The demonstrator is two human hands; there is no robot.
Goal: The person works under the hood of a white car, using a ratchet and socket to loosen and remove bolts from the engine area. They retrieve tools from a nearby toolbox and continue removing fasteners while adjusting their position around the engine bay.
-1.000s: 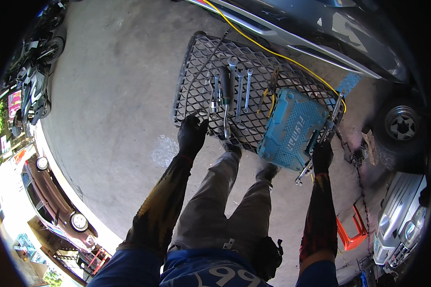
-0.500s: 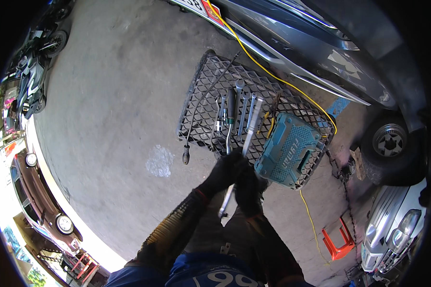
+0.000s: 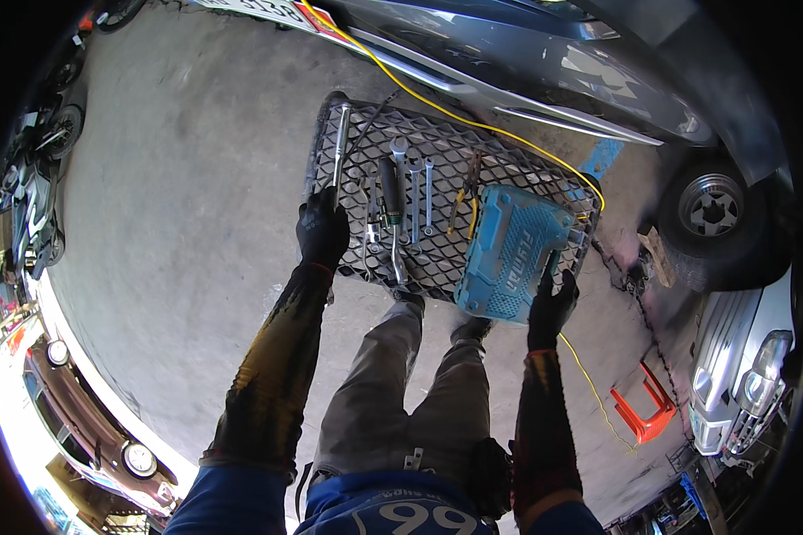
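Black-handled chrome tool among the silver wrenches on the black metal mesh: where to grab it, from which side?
I'd take the thick black handle mid-length, coming down from above. It's the fattest part; the bare chrome shaft running toward the person is thinner. Silver wrenches lie close along the handle's right, so a sideways approach from there would likely be cramped.

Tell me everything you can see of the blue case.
The blue case is boxy, with rounded corners, a textured lid, pale lettering and a handle opening on its right side. It looks like hard plastic. It lies flat and closed on the right part of the black mesh rack. The right hand is at its lower right corner; whether it touches is unclear.
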